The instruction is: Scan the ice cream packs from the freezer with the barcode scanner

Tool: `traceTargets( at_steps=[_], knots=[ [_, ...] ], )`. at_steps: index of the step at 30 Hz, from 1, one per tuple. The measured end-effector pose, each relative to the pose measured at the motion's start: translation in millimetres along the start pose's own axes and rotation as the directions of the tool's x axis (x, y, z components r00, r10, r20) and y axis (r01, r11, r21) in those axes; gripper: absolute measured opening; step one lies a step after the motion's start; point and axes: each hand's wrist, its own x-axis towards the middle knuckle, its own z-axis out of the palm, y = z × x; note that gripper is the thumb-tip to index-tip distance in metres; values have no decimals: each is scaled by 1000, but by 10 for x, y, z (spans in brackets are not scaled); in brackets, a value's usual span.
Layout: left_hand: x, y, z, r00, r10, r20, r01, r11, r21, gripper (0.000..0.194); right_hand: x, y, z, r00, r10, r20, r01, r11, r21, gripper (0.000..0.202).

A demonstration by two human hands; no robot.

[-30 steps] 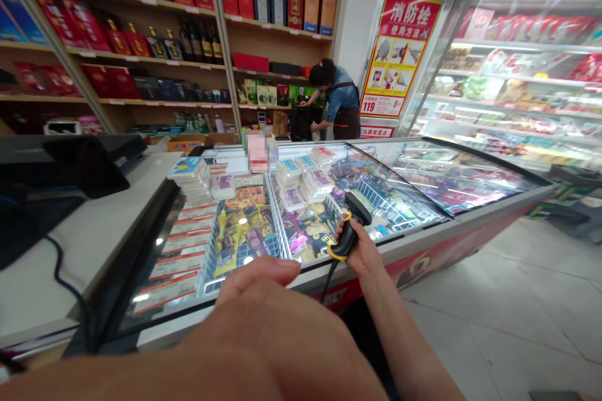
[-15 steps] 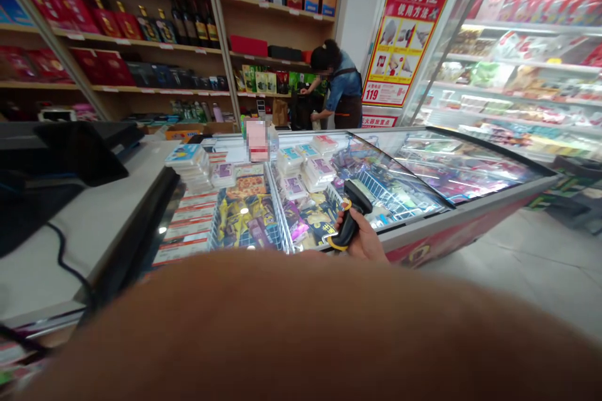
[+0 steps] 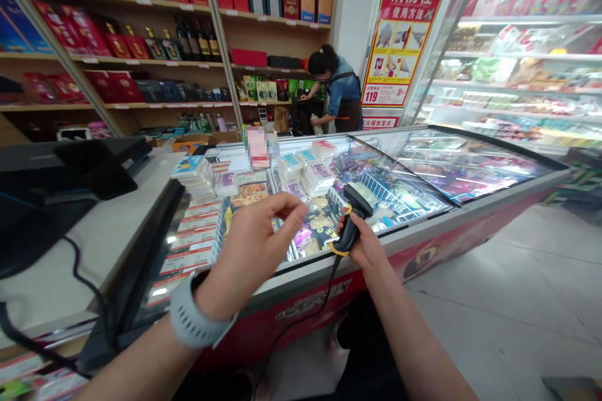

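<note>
My left hand [image 3: 258, 235], with a pale grey watch [image 3: 192, 316] on its wrist, hangs above the front of the glass-topped freezer [image 3: 493, 210]. Its fingers are curled toward the thumb, and nothing shows between them. To its right, my right hand [image 3: 367, 241] grips the handle of a black and yellow barcode scanner [image 3: 350, 232], whose head points up and to the left. A black cable runs down from the scanner. Packaged foods lie under and on the glass, among them stacked white packs [image 3: 317, 178] and a pizza package [image 3: 249, 192].
A counter [image 3: 141, 200] with a black device [image 3: 98, 169] and cables stands at the left. A pink card stand [image 3: 258, 149] is at the freezer's back edge. Behind it, a person [image 3: 343, 91] bends beside shelves of boxes and bottles. Chilled shelves [image 3: 531, 69] fill the right.
A blurred arm that covered the lower view is gone; my left hand now shows above the freezer. My right hand still holds the scanner in nearly the same place.
</note>
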Motion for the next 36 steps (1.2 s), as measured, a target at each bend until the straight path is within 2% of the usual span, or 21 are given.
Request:
traceTargets(
  at_steps=[2, 3, 6, 9, 14, 17, 20, 24, 27, 31, 36],
  knots=[
    [337, -355, 42, 996, -89, -17, 91, 971, 223, 30, 3, -8, 4, 999, 46, 21, -48, 996, 80, 34],
    [441, -554, 80, 988, -152, -36, 154, 922, 354, 36, 1, -12, 9, 998, 62, 30, -65, 992, 109, 35],
    [619, -998, 260, 952, -296, -83, 287, 759, 585, 63, -11, -19, 29, 997, 63, 34, -66, 991, 119, 35],
    [778, -1097, 520, 931, -337, -141, 340, 659, 671, 74, -23, -25, 43, 997, 66, 28, -68, 991, 111, 33],
    [1047, -1125, 939, 924, -299, -238, 373, 565, 736, 81, -36, -34, 44, 997, 71, 14, -72, 991, 116, 34],
    [1113, -1264, 1077, 925, -283, -254, 374, 560, 739, 81, -35, -29, 35, 998, 62, 18, -64, 991, 122, 32],
    [1130, -1383, 1135, 924, -277, -264, 378, 554, 741, 80, -25, -18, 30, 997, 60, 43, -65, 990, 124, 34],
    [1147, -1421, 1129, 918, -294, -266, 390, 546, 742, 80, -16, -11, 42, 997, 63, 35, -66, 991, 113, 34],
    [1151, -1406, 1041, 914, -323, -244, 391, 546, 741, 76, -20, -17, 49, 998, 61, 26, -64, 992, 106, 32],
    [1091, -1425, 777, 916, -362, -173, 363, 564, 741, 69, -32, -37, 43, 998, 62, 34, -65, 993, 94, 31],
    [850, -1547, 336, 937, -336, -99, 293, 597, 747, 60, -92, -82, 56, 994, 96, 46, -98, 994, 43, 32]
  ],
)
